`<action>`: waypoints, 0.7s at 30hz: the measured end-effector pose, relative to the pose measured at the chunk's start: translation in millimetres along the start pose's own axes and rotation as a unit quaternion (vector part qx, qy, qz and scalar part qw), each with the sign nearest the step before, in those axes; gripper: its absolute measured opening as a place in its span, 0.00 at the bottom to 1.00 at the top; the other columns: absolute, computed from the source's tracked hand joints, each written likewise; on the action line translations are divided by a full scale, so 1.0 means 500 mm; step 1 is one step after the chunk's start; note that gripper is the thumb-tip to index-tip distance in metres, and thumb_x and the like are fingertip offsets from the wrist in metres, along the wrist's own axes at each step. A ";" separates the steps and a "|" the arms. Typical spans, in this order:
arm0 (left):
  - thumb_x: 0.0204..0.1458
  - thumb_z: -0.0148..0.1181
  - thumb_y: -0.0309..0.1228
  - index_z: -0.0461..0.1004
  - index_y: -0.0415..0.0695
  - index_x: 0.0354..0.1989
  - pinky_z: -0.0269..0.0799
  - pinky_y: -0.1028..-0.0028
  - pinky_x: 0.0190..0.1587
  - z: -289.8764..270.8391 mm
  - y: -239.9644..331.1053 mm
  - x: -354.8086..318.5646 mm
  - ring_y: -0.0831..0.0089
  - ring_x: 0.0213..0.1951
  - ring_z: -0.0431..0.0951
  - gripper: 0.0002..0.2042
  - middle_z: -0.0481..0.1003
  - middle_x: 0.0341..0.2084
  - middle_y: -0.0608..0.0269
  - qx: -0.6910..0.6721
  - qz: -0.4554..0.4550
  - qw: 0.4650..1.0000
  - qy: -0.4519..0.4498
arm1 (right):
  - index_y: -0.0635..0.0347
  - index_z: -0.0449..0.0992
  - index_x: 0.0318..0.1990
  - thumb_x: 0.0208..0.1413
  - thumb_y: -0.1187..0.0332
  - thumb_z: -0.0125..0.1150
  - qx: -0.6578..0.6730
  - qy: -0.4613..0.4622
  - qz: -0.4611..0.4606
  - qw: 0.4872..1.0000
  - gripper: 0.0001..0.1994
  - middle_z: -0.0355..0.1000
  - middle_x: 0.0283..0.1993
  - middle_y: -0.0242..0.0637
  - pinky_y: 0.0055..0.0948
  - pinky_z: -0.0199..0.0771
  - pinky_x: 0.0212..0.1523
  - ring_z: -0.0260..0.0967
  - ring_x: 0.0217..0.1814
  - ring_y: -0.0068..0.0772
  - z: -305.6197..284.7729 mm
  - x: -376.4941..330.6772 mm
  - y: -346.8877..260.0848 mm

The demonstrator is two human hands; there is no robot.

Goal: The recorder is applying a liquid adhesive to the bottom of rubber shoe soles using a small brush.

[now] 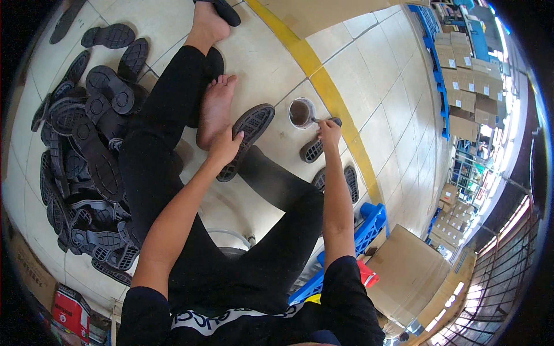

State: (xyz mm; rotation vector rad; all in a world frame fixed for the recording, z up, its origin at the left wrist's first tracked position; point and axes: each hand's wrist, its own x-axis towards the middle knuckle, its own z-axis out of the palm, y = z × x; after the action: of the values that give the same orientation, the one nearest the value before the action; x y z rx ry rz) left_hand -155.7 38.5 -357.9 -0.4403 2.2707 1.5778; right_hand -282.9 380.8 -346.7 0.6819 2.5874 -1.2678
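Observation:
Near the middle, my left hand grips the edge of a dark shoe sole, its gridded side facing up. My right hand is closed on a thin brush, most of which my fingers hide. The brush meets the right rim of a white tub of brown liquid that stands on the floor. Just below that hand lies another sole, partly covered by it. Two more soles lie nearer to me, one of them a whole sole beside my right forearm.
A large heap of dark soles covers the floor at my left. A yellow line crosses the tiles beyond the tub. Blue pallets and cardboard boxes stand at right; a carton is ahead.

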 end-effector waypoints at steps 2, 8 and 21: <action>0.59 0.52 0.39 0.69 0.31 0.47 0.67 0.53 0.50 0.002 -0.004 0.002 0.40 0.46 0.73 0.20 0.74 0.41 0.33 0.002 -0.004 1.000 0.002 | 0.66 0.80 0.37 0.54 0.66 0.59 -0.126 0.050 -0.015 0.991 0.12 0.77 0.28 0.34 0.20 0.68 0.21 0.71 0.22 0.22 -0.017 0.006 0.012; 0.59 0.52 0.40 0.69 0.31 0.46 0.67 0.52 0.48 0.004 0.000 0.002 0.39 0.44 0.74 0.20 0.74 0.39 0.33 0.013 -0.002 1.000 0.004 | 0.65 0.81 0.35 0.54 0.64 0.62 -0.067 0.047 -0.079 0.994 0.12 0.76 0.23 0.35 0.23 0.69 0.25 0.72 0.22 0.22 -0.024 0.006 0.034; 0.59 0.51 0.38 0.68 0.32 0.47 0.66 0.53 0.50 -0.001 0.006 0.003 0.39 0.46 0.73 0.19 0.73 0.42 0.35 -0.002 -0.020 1.000 -0.009 | 0.66 0.81 0.35 0.54 0.66 0.61 0.008 0.072 -0.086 0.994 0.11 0.78 0.25 0.37 0.23 0.70 0.30 0.72 0.25 0.22 -0.020 -0.012 0.031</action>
State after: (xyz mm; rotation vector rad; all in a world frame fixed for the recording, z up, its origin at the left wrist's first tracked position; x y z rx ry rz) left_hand -158.6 39.1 -355.8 -0.4672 2.2319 1.5615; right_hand -269.8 394.9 -349.4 0.5847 2.8092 -1.3365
